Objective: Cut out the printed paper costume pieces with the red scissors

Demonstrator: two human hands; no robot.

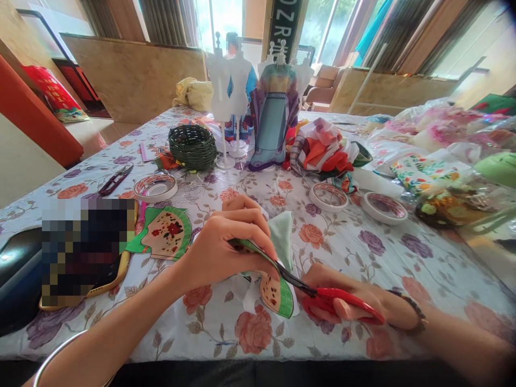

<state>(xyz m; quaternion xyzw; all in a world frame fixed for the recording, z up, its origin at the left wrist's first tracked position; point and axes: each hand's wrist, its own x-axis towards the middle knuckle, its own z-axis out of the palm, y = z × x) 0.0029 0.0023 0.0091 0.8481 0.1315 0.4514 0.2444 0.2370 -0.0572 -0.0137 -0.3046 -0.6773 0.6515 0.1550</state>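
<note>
My left hand (234, 242) pinches a green-edged, cream fabric piece (276, 295) with dark specks, which hangs below the fingers near the table's front middle. My right hand (342, 285) is closed round red-handled scissors (342, 305). Their dark blades point up and left and lie against the fabric beside my left fingertips. Behind the fabric lies a pale green cloth (281, 236). To the left of my left hand, another green-edged piece with red flowers (167, 232) rests flat on the flowered tablecloth (253, 330).
At the left lie a phone (91, 252) and small snips (116, 180). Tape rolls (156, 187) (328, 197) (384, 208) sit on both sides. Behind stand a dark woven basket (192, 146), white mannequins (223, 97) and a dressed one (274, 118). Plastic bags (435, 134) fill the right.
</note>
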